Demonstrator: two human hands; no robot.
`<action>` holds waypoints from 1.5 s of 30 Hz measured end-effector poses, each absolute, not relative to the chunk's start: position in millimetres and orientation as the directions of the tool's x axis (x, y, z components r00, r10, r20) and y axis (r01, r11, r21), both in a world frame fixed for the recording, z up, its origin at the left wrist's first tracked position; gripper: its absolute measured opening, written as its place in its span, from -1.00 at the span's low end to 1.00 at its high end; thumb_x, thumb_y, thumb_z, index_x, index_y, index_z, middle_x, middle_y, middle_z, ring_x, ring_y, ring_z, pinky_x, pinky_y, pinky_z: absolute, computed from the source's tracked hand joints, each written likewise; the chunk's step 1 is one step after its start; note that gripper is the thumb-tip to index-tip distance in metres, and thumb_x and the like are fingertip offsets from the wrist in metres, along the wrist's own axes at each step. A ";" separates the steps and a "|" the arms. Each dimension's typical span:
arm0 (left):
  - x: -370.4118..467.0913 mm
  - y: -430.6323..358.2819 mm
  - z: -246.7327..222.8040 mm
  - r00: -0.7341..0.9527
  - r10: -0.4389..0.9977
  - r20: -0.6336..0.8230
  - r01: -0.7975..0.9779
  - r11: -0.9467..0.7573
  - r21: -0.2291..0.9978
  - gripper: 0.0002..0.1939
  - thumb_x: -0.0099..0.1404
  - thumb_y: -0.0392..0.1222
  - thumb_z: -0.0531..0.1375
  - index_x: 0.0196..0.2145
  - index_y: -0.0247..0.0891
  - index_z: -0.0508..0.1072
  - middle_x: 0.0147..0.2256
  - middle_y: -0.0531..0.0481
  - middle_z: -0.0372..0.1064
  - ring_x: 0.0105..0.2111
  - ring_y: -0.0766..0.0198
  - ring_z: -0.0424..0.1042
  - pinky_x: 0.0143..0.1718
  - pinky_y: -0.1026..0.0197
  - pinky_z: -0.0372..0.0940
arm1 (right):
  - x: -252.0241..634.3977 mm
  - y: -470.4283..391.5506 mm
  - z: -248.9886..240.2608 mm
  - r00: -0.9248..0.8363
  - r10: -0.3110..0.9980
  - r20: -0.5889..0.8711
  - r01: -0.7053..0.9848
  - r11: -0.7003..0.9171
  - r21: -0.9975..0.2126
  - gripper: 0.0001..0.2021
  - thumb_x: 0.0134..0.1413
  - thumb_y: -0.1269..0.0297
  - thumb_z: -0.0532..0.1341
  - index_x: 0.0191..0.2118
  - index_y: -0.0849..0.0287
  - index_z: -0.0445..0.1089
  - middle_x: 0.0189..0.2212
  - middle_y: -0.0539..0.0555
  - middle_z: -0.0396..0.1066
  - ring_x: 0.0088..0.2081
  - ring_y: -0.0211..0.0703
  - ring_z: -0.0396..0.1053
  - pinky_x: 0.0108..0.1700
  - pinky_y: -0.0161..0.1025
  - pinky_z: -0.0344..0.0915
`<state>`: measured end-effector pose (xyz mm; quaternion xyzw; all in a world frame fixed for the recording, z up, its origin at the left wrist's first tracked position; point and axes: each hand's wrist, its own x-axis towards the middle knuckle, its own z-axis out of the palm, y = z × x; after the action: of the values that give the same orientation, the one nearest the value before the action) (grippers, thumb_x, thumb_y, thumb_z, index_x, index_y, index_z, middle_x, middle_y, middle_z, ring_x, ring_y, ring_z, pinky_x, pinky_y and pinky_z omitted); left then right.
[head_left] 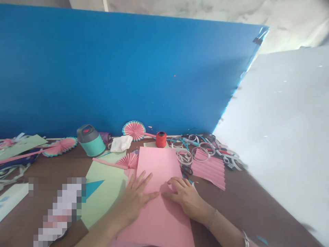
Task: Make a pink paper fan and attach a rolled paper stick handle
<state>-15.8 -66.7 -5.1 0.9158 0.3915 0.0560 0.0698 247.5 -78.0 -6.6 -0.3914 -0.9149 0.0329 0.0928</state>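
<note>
A long sheet of pink paper (159,161) lies in front of me, reaching down to the lower edge of the view. My left hand (135,199) rests on its left side with the fingers spread apart. On the right side, my right hand (185,196) touches the same sheet, fingers slightly bent and holding nothing. Both thumbs point inward and almost meet near the middle. Under and left of the pink sheet is pale green paper (96,199), with a small pleated pink fan (130,160) on it. A spool of red thread (161,140) stands just behind the sheet.
Round pleated paper fans (134,130) lie at the back and left. A teal jug (92,144) stands beside a crumpled white cloth (120,143). To the right are tape rolls (184,157) and pleated pink paper (209,168). A blue panel (115,68) closes off the back.
</note>
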 end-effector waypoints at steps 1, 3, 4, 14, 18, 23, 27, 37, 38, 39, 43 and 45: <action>-15.6 -66.8 -5.1 0.685 0.727 0.047 0.711 -0.681 0.176 -0.09 0.02 -0.65 -0.01 0.11 0.36 0.13 0.33 0.16 -0.40 0.29 -0.05 -0.31 0.13 -0.45 -0.25 | 247.5 -78.2 -7.0 -0.670 0.729 0.137 0.716 0.684 -0.140 -0.54 0.14 0.46 0.09 0.09 -0.20 0.25 0.07 0.13 0.22 0.08 0.03 0.10 -0.03 -0.06 0.06; -15.6 -66.7 -5.4 0.679 0.733 0.036 0.717 -0.673 0.184 -0.09 0.02 -0.66 -0.02 0.11 0.36 0.15 0.32 0.17 -0.39 0.29 -0.04 -0.30 0.13 -0.44 -0.24 | 247.4 -78.9 -7.5 -0.649 0.749 0.133 0.733 0.663 -0.153 -0.55 0.14 0.47 0.08 0.07 -0.19 0.29 0.06 0.12 0.23 0.08 0.02 0.10 -0.03 -0.06 0.06; -16.0 -66.5 -5.7 0.677 0.735 0.029 0.719 -0.670 0.186 -0.10 0.03 -0.65 -0.03 0.10 0.35 0.16 0.32 0.17 -0.39 0.29 -0.03 -0.31 0.14 -0.43 -0.23 | 247.4 -79.3 -7.7 -0.637 0.760 0.132 0.743 0.650 -0.158 -0.56 0.13 0.48 0.08 0.05 -0.19 0.30 0.06 0.12 0.24 0.07 0.01 0.11 -0.03 -0.06 0.06; -48.1 -71.0 -6.4 0.636 0.768 0.077 0.748 -0.638 0.183 -0.32 0.19 -0.52 -0.05 0.09 0.24 0.25 0.30 0.17 -0.19 0.29 -0.05 -0.27 0.13 -0.42 -0.19 | 267.1 -86.0 -6.7 -0.544 0.832 0.104 0.816 0.554 -0.167 -0.57 0.12 0.52 0.05 -0.04 -0.17 0.40 0.11 0.07 0.23 0.15 0.03 0.06 0.07 0.02 0.03; -69.1 -73.5 -13.7 0.652 0.750 0.114 0.736 -0.661 0.143 -0.35 0.21 -0.47 -0.04 0.13 0.21 0.19 0.30 0.19 -0.20 0.29 -0.01 -0.24 0.17 -0.38 -0.21 | 278.7 -88.0 -6.5 -0.538 0.837 0.097 0.821 0.547 -0.165 -0.52 0.02 0.56 0.07 -0.03 -0.14 0.40 0.10 0.10 0.23 0.16 0.03 0.05 0.10 0.05 0.02; -79.5 -77.1 -16.6 0.643 0.753 0.140 0.753 -0.655 0.066 -0.35 0.21 -0.44 -0.03 0.15 0.20 0.17 0.28 0.17 -0.08 0.27 0.00 -0.16 0.18 -0.34 -0.17 | 286.9 -92.1 -8.0 -0.524 0.839 0.150 0.830 0.542 -0.133 -0.47 -0.04 0.61 0.03 -0.05 -0.12 0.42 0.08 0.09 0.23 0.16 0.03 0.05 0.11 0.06 0.03; -76.6 -79.6 -10.9 0.677 0.712 0.188 0.718 -0.694 0.043 -0.39 0.21 -0.44 -0.03 0.14 0.08 0.22 0.21 0.10 0.10 0.22 0.07 -0.01 0.21 -0.22 -0.14 | 290.6 -93.2 -7.6 -0.544 0.815 0.201 0.812 0.571 -0.119 -0.52 -0.07 0.61 0.04 -0.10 -0.02 0.44 0.02 0.10 0.29 0.13 0.02 0.09 0.10 0.02 0.07; -43.6 -67.3 8.2 0.673 0.684 0.281 0.694 -0.716 0.082 -0.78 0.33 -0.29 0.01 -0.40 -0.23 0.42 -0.40 0.02 0.35 -0.31 0.21 0.26 -0.12 0.02 0.16 | 287.8 -76.3 -21.3 -0.629 0.659 0.413 0.732 0.681 0.028 -0.86 0.11 0.47 0.09 -0.38 0.18 0.37 -0.31 0.09 0.38 -0.15 -0.08 0.24 -0.05 -0.10 0.10; -40.8 -66.3 9.4 0.672 0.687 0.277 0.697 -0.713 0.076 -0.79 0.33 -0.28 0.02 -0.39 -0.23 0.41 -0.40 0.02 0.34 -0.31 0.21 0.25 -0.15 0.03 0.15 | 287.2 -75.6 -21.7 -0.624 0.658 0.421 0.733 0.680 0.023 -0.86 0.11 0.47 0.08 -0.38 0.19 0.36 -0.32 0.09 0.38 -0.17 -0.09 0.24 -0.07 -0.11 0.11; -38.5 -65.7 10.1 0.674 0.685 0.278 0.696 -0.714 0.071 -0.80 0.33 -0.27 0.02 -0.38 -0.23 0.41 -0.39 0.02 0.33 -0.31 0.20 0.24 -0.16 0.04 0.14 | 286.8 -75.2 -21.9 -0.615 0.661 0.430 0.736 0.677 0.009 -0.85 0.12 0.47 0.07 -0.37 0.19 0.36 -0.32 0.10 0.38 -0.18 -0.09 0.24 -0.08 -0.11 0.11; -33.4 -66.5 9.9 0.693 0.666 0.277 0.678 -0.732 0.062 -0.81 0.34 -0.29 0.01 -0.32 -0.21 0.41 -0.37 0.01 0.33 -0.30 0.20 0.24 -0.20 0.08 0.11 | 285.7 -76.3 -19.8 -0.555 0.711 0.432 0.752 0.651 -0.106 -0.83 0.14 0.46 0.04 -0.34 0.19 0.36 -0.31 0.11 0.36 -0.17 -0.08 0.23 -0.12 -0.13 0.12; -32.5 -67.7 9.1 0.692 0.665 0.280 0.681 -0.730 0.052 -0.82 0.34 -0.30 0.01 -0.22 -0.21 0.40 -0.34 0.00 0.34 -0.28 0.19 0.25 -0.19 0.08 0.11 | 285.4 -77.2 -17.8 -0.538 0.738 0.408 0.753 0.638 -0.161 -0.83 0.16 0.45 0.03 -0.32 0.19 0.35 -0.30 0.11 0.35 -0.17 -0.09 0.23 -0.13 -0.13 0.14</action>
<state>-32.5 -67.7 9.1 0.9193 0.3662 0.1412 -0.0282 285.4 -77.2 -17.8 -0.4252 -0.8767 -0.0170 0.2243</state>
